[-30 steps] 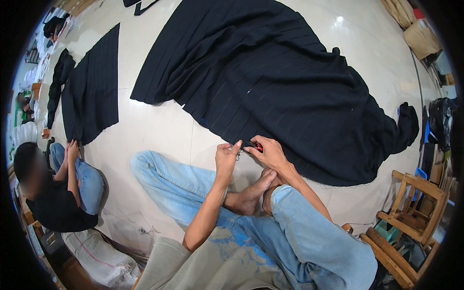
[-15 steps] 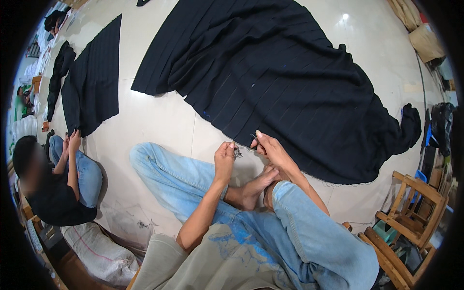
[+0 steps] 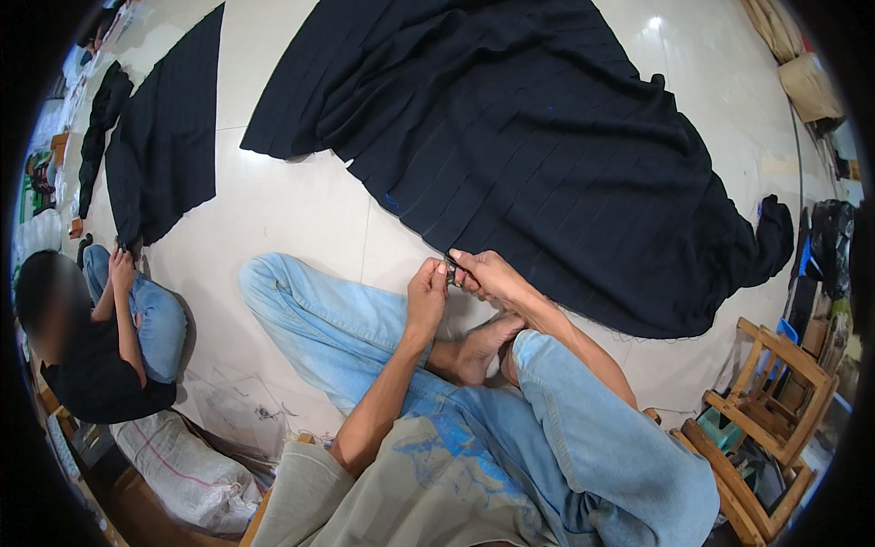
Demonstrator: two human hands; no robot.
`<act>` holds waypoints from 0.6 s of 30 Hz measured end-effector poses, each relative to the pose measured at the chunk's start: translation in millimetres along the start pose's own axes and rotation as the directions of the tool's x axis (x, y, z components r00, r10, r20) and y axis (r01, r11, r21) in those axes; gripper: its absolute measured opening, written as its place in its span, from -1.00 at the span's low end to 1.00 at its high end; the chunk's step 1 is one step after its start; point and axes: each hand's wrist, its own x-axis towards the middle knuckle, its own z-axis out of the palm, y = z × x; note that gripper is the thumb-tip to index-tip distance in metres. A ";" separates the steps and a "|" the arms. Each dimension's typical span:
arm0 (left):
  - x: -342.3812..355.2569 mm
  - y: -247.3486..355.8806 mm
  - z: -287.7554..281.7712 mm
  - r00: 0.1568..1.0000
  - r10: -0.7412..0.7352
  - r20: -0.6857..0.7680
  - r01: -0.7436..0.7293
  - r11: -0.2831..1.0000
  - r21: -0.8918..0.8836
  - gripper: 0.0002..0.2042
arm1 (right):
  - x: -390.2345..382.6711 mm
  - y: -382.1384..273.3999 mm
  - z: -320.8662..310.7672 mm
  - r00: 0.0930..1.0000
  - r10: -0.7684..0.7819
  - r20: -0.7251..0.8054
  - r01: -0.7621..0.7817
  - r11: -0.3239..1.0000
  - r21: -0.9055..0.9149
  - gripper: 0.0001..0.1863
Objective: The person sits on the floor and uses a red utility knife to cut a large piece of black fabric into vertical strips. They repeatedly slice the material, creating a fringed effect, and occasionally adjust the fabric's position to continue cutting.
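Note:
A large black cloth point(image 3: 519, 173) with rows of pleat-like lines lies spread and rumpled over the floor in front of my legs. At its near edge my two hands meet, almost touching. My left hand point(image 3: 426, 294) is closed in a pinch on dark thread ends, which showed as a loose tuft a moment ago. My right hand point(image 3: 489, 278) is closed around a small dark tool point(image 3: 452, 259), whose tip is beside my left fingertips. Fingers hide most of the tool, so its exact kind is unclear. A bit of blue thread point(image 3: 392, 199) lies on the cloth's edge.
At the left, another person point(image 3: 109, 356) sits holding the near end of a smaller black pleated cloth point(image 3: 173, 137). A white woven sack point(image 3: 187, 474) lies behind that person. Wooden stools point(image 3: 775, 392) stand at my right. My bare feet point(image 3: 478, 354) rest just below my hands.
My right hand has moved left and the tool has come up against my left fingers. The view has shifted slightly, and the cloths appear a little higher.

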 end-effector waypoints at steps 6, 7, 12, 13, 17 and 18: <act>0.9 -2.0 -1.6 1.000 0.018 -0.003 -0.018 0.996 0.086 -0.77 | 3.2 0.1 0.0 1.000 -0.005 -0.001 0.005 1.000 0.012 -0.53; 0.8 -2.1 -1.7 1.000 0.020 -0.004 -0.019 0.996 0.092 -0.77 | 3.0 -0.5 0.9 1.000 -0.001 -0.011 0.001 1.000 0.005 -0.53; 0.9 -1.1 -2.3 0.999 0.038 0.011 -0.039 0.992 0.121 -0.78 | 7.0 3.4 1.7 1.000 -0.014 -0.016 0.014 1.000 0.025 -0.53; 0.7 -1.3 -2.5 0.999 0.041 0.022 -0.043 0.991 0.125 -0.78 | 8.0 5.6 1.4 1.000 -0.014 -0.011 0.014 0.999 0.041 -0.53; 2.5 -12.1 0.0 0.966 0.255 -0.039 -0.241 0.946 0.215 -0.80 | 2.5 6.0 -2.5 0.998 -0.063 0.001 0.063 0.994 0.090 -0.53; 2.6 -14.0 3.4 0.932 0.349 -0.095 -0.326 0.924 0.201 -0.81 | -16.9 -7.8 -4.2 0.996 -0.087 0.007 0.086 0.991 0.104 -0.53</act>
